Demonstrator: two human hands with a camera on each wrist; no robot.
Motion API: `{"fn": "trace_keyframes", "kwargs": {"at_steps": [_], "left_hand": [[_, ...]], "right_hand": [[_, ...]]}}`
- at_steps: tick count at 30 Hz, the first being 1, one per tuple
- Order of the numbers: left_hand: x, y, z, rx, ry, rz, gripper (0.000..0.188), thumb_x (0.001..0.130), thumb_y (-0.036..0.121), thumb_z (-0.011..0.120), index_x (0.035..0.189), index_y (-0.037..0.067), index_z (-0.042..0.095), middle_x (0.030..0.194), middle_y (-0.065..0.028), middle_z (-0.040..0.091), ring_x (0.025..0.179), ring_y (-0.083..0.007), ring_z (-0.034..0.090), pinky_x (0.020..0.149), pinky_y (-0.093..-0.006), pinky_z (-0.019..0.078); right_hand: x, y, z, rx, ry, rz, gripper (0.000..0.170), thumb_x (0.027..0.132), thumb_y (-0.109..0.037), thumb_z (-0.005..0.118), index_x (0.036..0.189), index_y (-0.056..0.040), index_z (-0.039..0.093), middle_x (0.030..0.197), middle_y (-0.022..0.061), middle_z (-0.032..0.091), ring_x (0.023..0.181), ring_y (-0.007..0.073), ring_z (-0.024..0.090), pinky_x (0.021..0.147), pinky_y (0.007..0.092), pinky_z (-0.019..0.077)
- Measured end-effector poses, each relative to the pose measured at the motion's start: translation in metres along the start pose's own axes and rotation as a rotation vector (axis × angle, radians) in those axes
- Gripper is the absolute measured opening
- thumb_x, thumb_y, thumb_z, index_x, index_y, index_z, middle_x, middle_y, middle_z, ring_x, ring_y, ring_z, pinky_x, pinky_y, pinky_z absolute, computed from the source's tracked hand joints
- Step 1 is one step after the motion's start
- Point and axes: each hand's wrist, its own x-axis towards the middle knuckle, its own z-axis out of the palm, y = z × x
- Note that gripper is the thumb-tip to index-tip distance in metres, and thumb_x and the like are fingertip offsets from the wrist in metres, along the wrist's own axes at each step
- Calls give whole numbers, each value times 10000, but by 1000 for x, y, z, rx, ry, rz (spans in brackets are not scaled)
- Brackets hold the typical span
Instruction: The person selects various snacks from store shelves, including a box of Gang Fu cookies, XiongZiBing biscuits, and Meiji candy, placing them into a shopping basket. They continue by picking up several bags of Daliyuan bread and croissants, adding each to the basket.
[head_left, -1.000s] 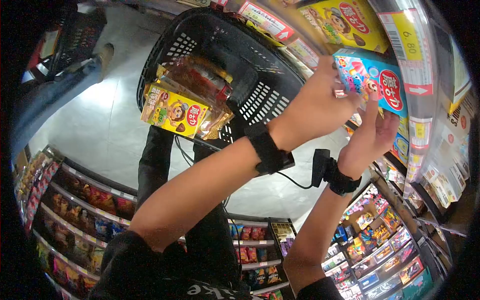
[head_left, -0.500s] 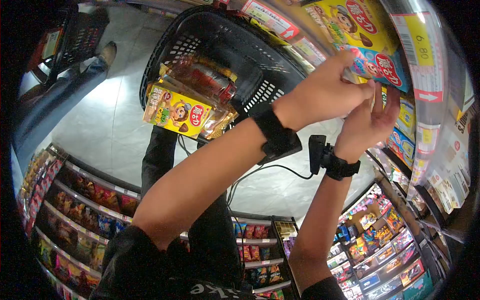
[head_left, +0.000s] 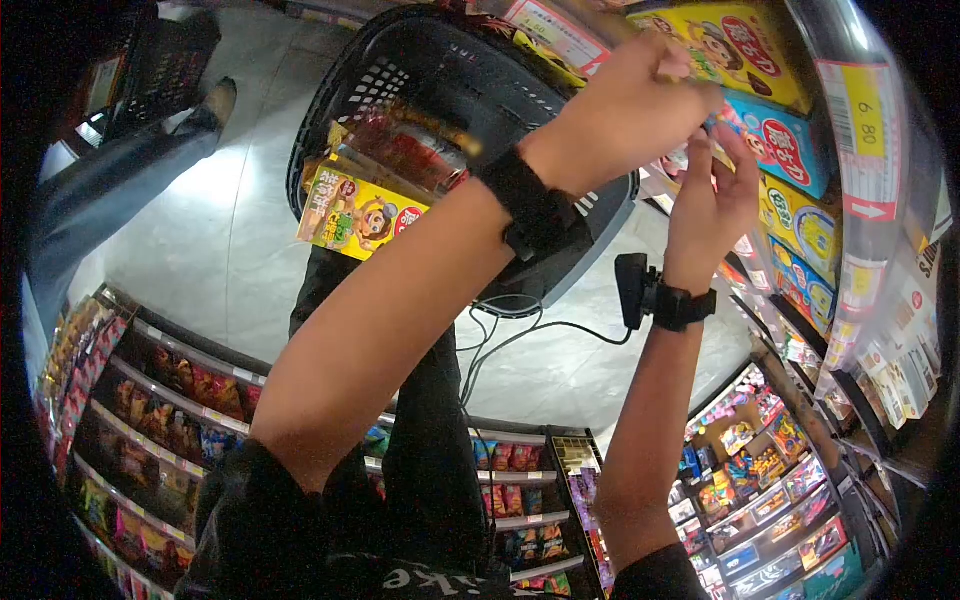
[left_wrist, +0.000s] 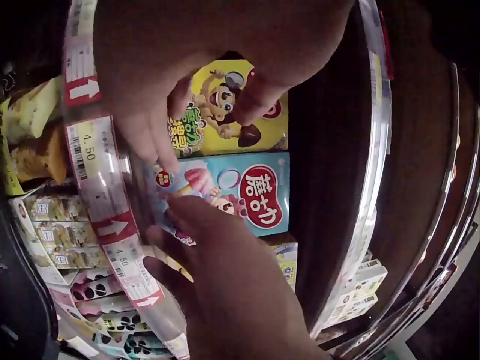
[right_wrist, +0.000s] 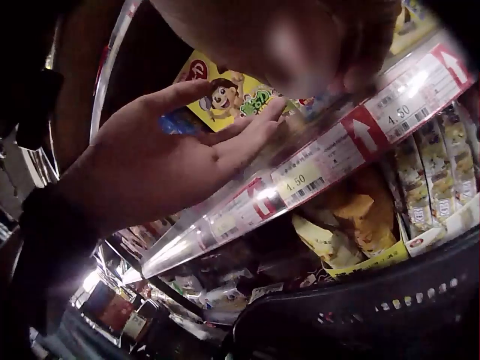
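Note:
A blue box (head_left: 785, 145) rests on the shelf between a yellow box (head_left: 760, 45) and other yellow packs. My right hand (head_left: 715, 210) touches its near edge; in the left wrist view my right hand (left_wrist: 240, 277) has its fingers extended over the blue box (left_wrist: 259, 199). My left hand (head_left: 635, 120) is beside the yellow box. From the right wrist, my left hand (right_wrist: 154, 161) shows nearly straight fingers in front of the yellow box (right_wrist: 217, 105). Whether its fingertips touch a box is unclear.
A black basket (head_left: 330, 95) below left holds a yellow box (head_left: 355, 215) and shiny packets. Price labels (head_left: 865, 130) line the shelf edges. A person's leg (head_left: 125, 165) and another basket are at far left. Snack shelves stand behind me.
The blue box has gone from between my hands down into the shelf row. My left hand has moved off it, up toward the yellow box; my right hand has shifted left.

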Motion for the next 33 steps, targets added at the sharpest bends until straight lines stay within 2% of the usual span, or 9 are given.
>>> {"fn": "trace_keyframes", "kwargs": {"at_steps": [11,17,18,19,23,24,28,30,33], "left_hand": [[-20,36,-33,-69,-122,-19,330,946,203,590,1148,-58,568,903,-79,622,840,-130,574,749,-298,483],[-109,84,-124,172,240,38,218,972,145,582,1055,-20,698,1042,-111,700,1021,-164,658,928,-292,493],[-124,93,-139,530,267,9,266,1002,139,538,1159,-28,673,1135,-149,688,1080,-198,653,976,-308,479],[-135,84,-172,652,279,-16,353,970,178,616,1202,-86,590,1082,-137,704,977,-140,654,868,-271,503],[-199,64,-213,776,449,-376,422,968,205,633,1249,-98,549,1142,-171,669,1062,-198,621,938,-305,476],[-211,60,-208,667,465,-441,451,963,214,644,1264,-102,534,1169,-179,656,1079,-211,613,953,-311,471],[-232,46,-184,940,428,-316,476,961,167,631,1333,-90,482,1357,-297,488,1256,-389,511,1066,-415,398],[-239,46,-175,1216,432,-164,433,968,164,626,1295,-92,500,1369,-269,473,1180,-337,558,1028,-388,432],[-224,69,-131,583,598,-419,290,977,138,616,1178,-62,556,1212,-165,591,994,-166,598,872,-292,475]], "right_hand": [[18,18,-8,-6,-41,-6,238,896,-156,718,1095,-30,681,954,43,695,749,79,589,643,236,473],[-60,16,13,-197,-158,-145,82,935,-83,660,1013,-65,677,935,24,686,785,95,595,701,255,499],[-87,14,23,67,-289,89,79,934,-90,663,1011,-79,676,928,22,673,771,91,578,699,249,491],[-113,24,38,90,-330,37,97,931,-122,677,1015,-73,677,910,24,667,745,90,575,668,238,485],[-186,-18,67,53,-492,603,306,968,-259,654,1152,-15,648,925,83,717,761,97,647,610,225,494],[-195,-26,70,97,-536,710,299,978,-245,640,1158,-6,631,1019,118,703,798,125,654,608,241,502],[-220,-37,85,115,-515,394,311,980,-215,630,1194,10,601,1204,182,624,1035,285,616,876,362,477],[-215,-47,87,10,-466,230,333,962,-168,649,1238,7,583,1267,199,587,1151,347,569,1021,406,418],[-185,-59,75,388,-367,425,454,960,-5,610,1381,31,444,1312,115,546,1185,160,547,1005,303,449]]}}
